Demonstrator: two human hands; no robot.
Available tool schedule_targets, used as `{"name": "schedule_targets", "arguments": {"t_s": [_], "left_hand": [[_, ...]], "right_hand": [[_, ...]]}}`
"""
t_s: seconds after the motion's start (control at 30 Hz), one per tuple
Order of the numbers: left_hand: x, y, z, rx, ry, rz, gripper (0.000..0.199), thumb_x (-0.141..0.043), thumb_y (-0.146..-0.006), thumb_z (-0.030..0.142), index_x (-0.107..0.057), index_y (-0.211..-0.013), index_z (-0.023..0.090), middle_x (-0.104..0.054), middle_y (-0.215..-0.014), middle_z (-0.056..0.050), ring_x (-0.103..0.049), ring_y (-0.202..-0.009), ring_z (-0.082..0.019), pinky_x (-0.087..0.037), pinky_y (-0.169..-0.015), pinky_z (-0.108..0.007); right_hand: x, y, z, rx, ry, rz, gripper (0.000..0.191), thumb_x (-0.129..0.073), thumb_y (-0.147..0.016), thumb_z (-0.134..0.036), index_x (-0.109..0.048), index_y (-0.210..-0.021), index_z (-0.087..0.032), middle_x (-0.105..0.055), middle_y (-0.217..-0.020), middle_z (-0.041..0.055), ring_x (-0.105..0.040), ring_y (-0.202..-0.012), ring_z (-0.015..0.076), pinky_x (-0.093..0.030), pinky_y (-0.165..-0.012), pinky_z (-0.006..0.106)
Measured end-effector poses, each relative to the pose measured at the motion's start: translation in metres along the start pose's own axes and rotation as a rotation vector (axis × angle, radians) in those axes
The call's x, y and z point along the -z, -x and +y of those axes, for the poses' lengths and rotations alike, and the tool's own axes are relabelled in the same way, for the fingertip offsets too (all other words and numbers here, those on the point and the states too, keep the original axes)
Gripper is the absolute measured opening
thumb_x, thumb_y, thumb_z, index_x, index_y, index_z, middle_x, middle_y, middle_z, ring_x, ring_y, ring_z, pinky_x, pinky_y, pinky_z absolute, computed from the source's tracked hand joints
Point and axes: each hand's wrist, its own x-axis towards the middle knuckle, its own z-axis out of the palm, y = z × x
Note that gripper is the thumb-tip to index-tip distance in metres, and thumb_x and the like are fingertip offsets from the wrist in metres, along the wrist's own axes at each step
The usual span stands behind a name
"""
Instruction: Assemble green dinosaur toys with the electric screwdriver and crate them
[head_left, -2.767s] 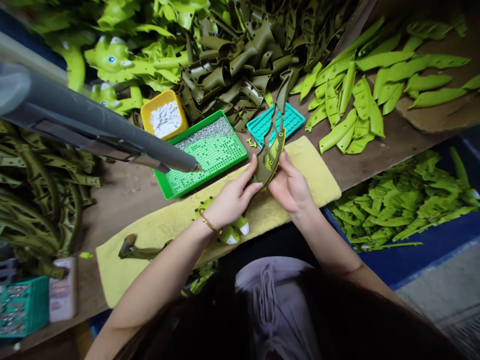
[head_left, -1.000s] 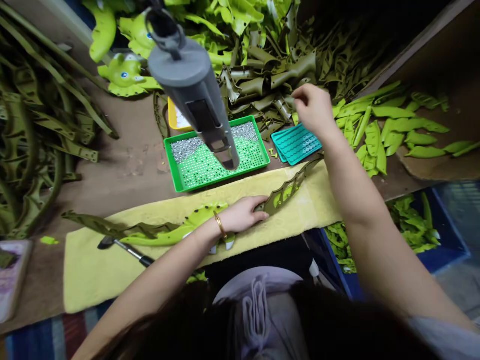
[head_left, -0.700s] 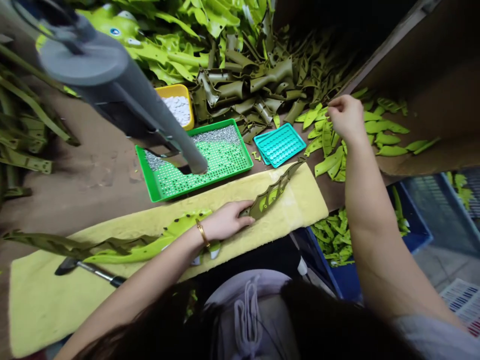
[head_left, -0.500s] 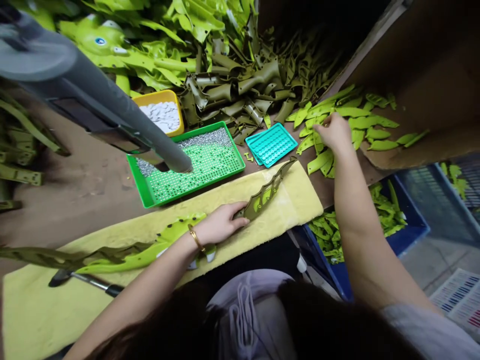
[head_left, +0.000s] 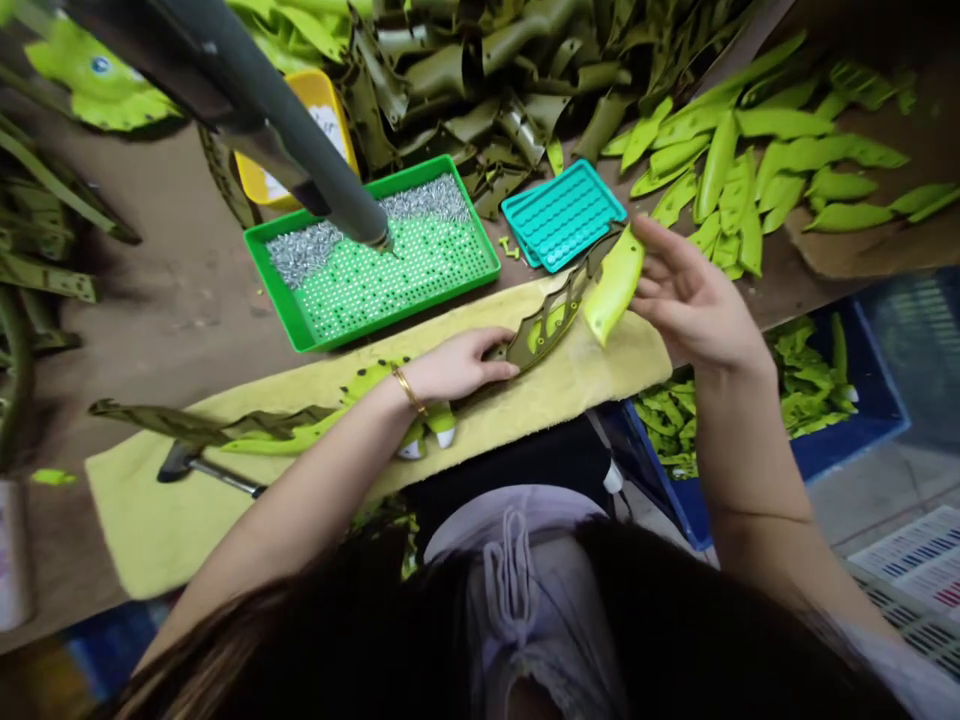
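Observation:
My left hand point(head_left: 471, 365) grips the near end of a long olive-brown plastic part point(head_left: 551, 322) with a wavy edge and lime pieces set in it. Between the fingers of my right hand point(head_left: 686, 290) is a lime-green leaf-shaped plastic piece point(head_left: 615, 290), held upright beside the far end of the olive part. Under my left forearm a lime-green toy dinosaur body part point(head_left: 364, 385) with dark bumps and white claws lies on the yellow cloth point(head_left: 157, 540). A hammer point(head_left: 225, 474) rests on the cloth at the left.
A green perforated tray point(head_left: 300, 335) holds small metal screws. A grey screwdriver-like tool point(head_left: 330, 190) hangs above it. Beyond are a yellow tub point(head_left: 247, 175), turquoise trays point(head_left: 562, 215), olive parts point(head_left: 450, 80) and lime pieces point(head_left: 787, 125). A blue crate point(head_left: 885, 400) stands below right.
My right hand has come from the lime pile to the olive part, bringing a lime leaf-shaped piece. My left hand keeps its grip. The camera view has shifted.

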Motion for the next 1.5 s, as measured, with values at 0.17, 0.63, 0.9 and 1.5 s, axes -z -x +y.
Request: {"name": "schedule_targets", "arguments": {"t_s": [0.17, 0.63, 0.9, 1.5], "left_hand": [[-0.002, -0.001, -0.002, 0.007, 0.08, 0.0, 0.05, -0.061, -0.074, 0.044, -0.061, -0.114, 0.013, -0.068, -0.109, -0.007, -0.061, -0.099, -0.024, -0.048, -0.09, -0.036], [-0.004, -0.006, 0.0, 0.119, 0.331, 0.024, 0.031, -0.07, -0.067, 0.028, -0.065, -0.095, 0.016, -0.067, -0.086, -0.002, -0.065, -0.076, -0.018, -0.05, -0.072, -0.031], [-0.009, -0.007, -0.002, 0.164, 0.44, 0.15, 0.021, -0.067, -0.078, 0.039, -0.07, -0.079, 0.018, -0.067, -0.074, -0.003, -0.063, -0.062, -0.017, -0.051, -0.061, -0.03], [-0.004, -0.003, 0.006, 0.167, 0.307, 0.141, 0.034, -0.077, -0.069, 0.047, -0.072, -0.081, 0.016, -0.064, -0.066, -0.002, -0.062, -0.069, -0.018, -0.048, -0.061, -0.028]], "right_hand": [[-0.009, 0.021, 0.002, -0.007, 0.415, 0.261, 0.019, -0.07, -0.076, -0.04, -0.068, -0.088, -0.025, -0.068, -0.088, 0.0044, -0.064, -0.097, 0.0232, -0.053, -0.089, 0.044], [-0.03, 0.006, 0.015, -0.088, -0.167, -0.421, 0.044, -0.065, -0.081, -0.054, -0.056, -0.109, -0.022, -0.067, -0.078, -0.0015, -0.058, -0.059, 0.0097, -0.043, -0.052, 0.023], [-0.037, 0.009, 0.006, 0.278, 0.665, -0.377, 0.065, -0.027, -0.093, -0.067, -0.062, -0.115, -0.016, -0.067, -0.102, 0.0105, -0.06, -0.093, 0.0218, -0.043, -0.082, 0.038], [-0.059, -0.004, 0.035, 0.648, 0.742, -0.445, 0.044, -0.051, -0.091, -0.05, -0.058, -0.129, -0.029, -0.055, -0.121, 0.0105, -0.043, -0.114, 0.0282, -0.036, -0.096, 0.053]]}}
